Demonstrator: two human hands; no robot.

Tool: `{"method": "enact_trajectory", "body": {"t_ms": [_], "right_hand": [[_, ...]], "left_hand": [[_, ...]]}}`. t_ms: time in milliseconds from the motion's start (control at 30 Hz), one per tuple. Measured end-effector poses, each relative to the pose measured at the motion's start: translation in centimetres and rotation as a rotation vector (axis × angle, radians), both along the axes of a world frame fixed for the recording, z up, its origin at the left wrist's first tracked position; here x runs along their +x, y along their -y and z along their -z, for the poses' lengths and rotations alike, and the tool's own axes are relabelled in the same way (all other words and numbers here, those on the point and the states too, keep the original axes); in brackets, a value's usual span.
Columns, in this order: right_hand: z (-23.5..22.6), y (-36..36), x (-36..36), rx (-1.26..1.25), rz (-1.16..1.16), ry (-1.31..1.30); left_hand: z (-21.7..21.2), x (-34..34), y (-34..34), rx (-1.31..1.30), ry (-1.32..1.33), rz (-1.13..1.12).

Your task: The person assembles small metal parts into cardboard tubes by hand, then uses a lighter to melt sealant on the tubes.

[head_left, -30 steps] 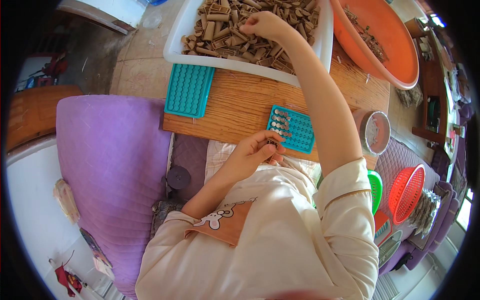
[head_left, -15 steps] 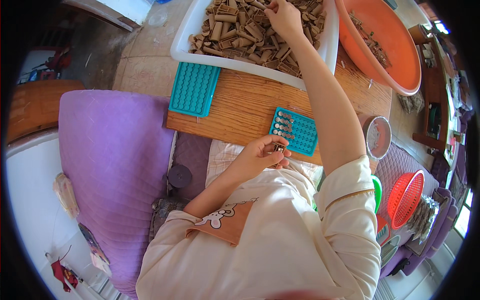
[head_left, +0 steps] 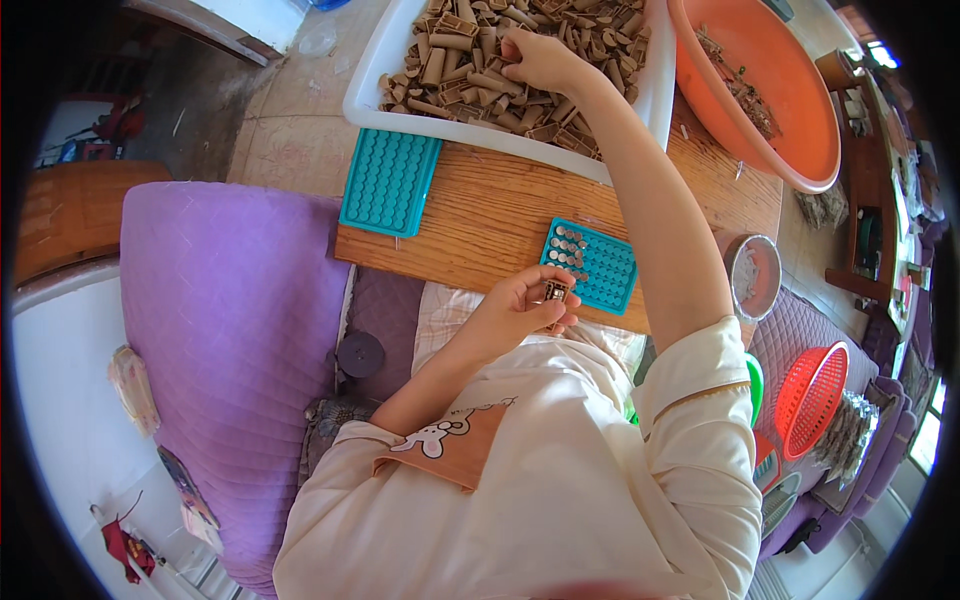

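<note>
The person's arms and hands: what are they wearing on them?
Both hands, the left hand and the right hand, are bare, with no gloves, and I see no rings or watch. The forearms are bare too. Cream sleeves are pushed up to about the elbows; each cuff has a thin tan band.

Left hand [head_left: 515, 312] curled near chest, fingers bent, pinching something small, grip closed. Right arm stretched forward, elbow nearly straight; right hand [head_left: 540, 58] palm down, fingers curled, grip state unclear.

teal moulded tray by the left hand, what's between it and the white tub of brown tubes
Between the small teal tray and the white plastic tub, the head view shows only bare wooden board.
</note>
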State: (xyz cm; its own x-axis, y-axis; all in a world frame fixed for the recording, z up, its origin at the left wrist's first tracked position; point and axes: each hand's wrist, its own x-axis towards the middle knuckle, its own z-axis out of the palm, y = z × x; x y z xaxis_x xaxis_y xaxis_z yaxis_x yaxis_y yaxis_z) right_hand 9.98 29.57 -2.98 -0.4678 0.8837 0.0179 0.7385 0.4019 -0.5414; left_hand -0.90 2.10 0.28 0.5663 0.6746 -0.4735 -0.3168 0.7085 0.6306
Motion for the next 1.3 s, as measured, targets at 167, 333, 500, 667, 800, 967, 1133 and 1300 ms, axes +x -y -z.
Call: {"method": "enact_trajectory", "body": {"t_ms": [167, 333, 500, 667, 800, 967, 1133, 1300], "right_hand": [[-0.2, 0.8, 1.4, -0.001, 0.046, -0.193], [-3.0, 1.4, 4.1, -0.263, 0.023, -0.352], [-4.8, 3.3, 6.4, -0.326, 0.090, -0.700], [-6.9, 6.1, 7.9, -0.364, 0.075, -0.727], [-7.3, 8.2, 8.9, -0.305, 0.082, -0.733], [-7.0, 11.0, 8.6, -0.545, 0.096, -1.156], [-7.2, 14.7, 8.0, -0.373, 0.227, -1.079], [-9.1, 21.5, 5.9, -0.415, 0.341, -0.962]], "left_hand": [[0.0, -0.2, 0.2, 0.009, -0.035, -0.006], [-0.1, -0.6, 0.4, 0.021, -0.049, -0.056], [-0.3, -0.8, 0.0, -0.021, 0.028, -0.160], [-0.6, -0.7, -0.6, 0.007, 0.174, -0.326], [-1.0, 0.1, -1.1, 0.096, 0.172, -0.432], [-1.4, 1.2, -2.1, 0.243, 0.166, -0.606], [-2.3, 2.2, -2.7, 0.315, 0.170, -0.622], [-3.2, 2.4, -2.4, 0.378, 0.166, -0.631]]}}
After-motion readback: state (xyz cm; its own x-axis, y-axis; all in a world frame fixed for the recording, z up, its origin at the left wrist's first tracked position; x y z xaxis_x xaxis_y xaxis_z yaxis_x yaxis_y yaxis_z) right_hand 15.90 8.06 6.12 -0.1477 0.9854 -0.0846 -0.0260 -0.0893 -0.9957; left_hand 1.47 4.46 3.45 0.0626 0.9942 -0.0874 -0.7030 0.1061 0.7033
